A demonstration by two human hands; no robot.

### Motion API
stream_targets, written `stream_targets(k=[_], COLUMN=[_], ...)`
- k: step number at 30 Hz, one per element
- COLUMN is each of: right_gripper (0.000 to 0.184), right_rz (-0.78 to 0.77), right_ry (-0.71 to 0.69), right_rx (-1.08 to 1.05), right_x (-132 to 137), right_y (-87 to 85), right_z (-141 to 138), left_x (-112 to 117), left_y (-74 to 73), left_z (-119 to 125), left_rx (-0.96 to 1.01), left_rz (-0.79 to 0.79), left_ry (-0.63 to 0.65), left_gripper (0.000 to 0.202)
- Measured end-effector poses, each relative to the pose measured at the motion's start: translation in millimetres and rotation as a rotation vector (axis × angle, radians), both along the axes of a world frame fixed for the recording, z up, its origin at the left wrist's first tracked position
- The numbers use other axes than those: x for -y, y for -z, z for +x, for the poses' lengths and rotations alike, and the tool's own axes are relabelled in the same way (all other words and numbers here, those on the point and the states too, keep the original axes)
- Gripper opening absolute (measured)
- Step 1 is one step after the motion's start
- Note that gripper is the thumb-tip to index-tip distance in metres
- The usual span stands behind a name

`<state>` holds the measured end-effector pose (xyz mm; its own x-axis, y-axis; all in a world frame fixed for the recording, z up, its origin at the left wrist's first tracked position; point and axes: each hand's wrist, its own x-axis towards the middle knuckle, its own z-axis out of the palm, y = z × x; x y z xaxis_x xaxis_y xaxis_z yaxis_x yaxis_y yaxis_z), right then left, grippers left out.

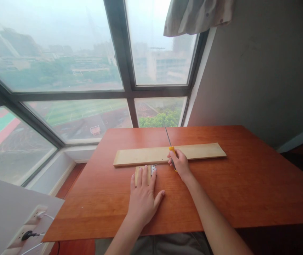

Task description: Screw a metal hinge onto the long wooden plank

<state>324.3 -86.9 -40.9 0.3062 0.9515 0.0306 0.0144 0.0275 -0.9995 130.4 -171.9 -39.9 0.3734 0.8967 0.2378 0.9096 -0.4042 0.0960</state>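
A long pale wooden plank (pixel 199 151) lies crosswise on the red-brown table (pixel 247 184). My right hand (pixel 180 164) is closed around the yellow handle of a screwdriver (pixel 169 141), whose dark shaft points away across the plank. My left hand (pixel 143 196) lies flat with its fingers stretched out over a small wooden block (pixel 136 173) just in front of the plank. A small metal piece (pixel 153 169), perhaps a hinge, shows beside the fingertips of that hand.
The table stands against a large window (pixel 87 71) on the left and a grey wall (pixel 260 63) on the right. A white power strip with plugs (pixel 30 228) lies at the lower left. A curtain (pixel 196 16) hangs at the top.
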Motion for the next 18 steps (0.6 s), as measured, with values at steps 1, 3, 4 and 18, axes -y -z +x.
stream_targets(k=[1,3,4,18], right_gripper=[0.042,0.041,0.041,0.039], right_rz=[0.000,0.002,0.003,-0.001], right_ry=[-0.001,-0.004,-0.004,-0.006], right_rx=[0.002,0.007,0.010,0.032], right_x=[0.4,1.1,1.4,3.9], right_y=[-0.7,-2.1,-2.7,-5.6], right_z=[-0.1,-0.3,-0.3,-1.7], left_x=[0.2,0.5,0.5,6.4], left_y=[0.5,1.2,1.4,-8.4], left_z=[5.7,15.0,18.6,10.1], left_rx=[0.006,0.024,0.034,0.125], left_rz=[-0.003,-0.003,-0.002,0.053], left_ry=[0.004,0.005,0.005,0.040], left_gripper=[0.069,0.069,0.068,0.057])
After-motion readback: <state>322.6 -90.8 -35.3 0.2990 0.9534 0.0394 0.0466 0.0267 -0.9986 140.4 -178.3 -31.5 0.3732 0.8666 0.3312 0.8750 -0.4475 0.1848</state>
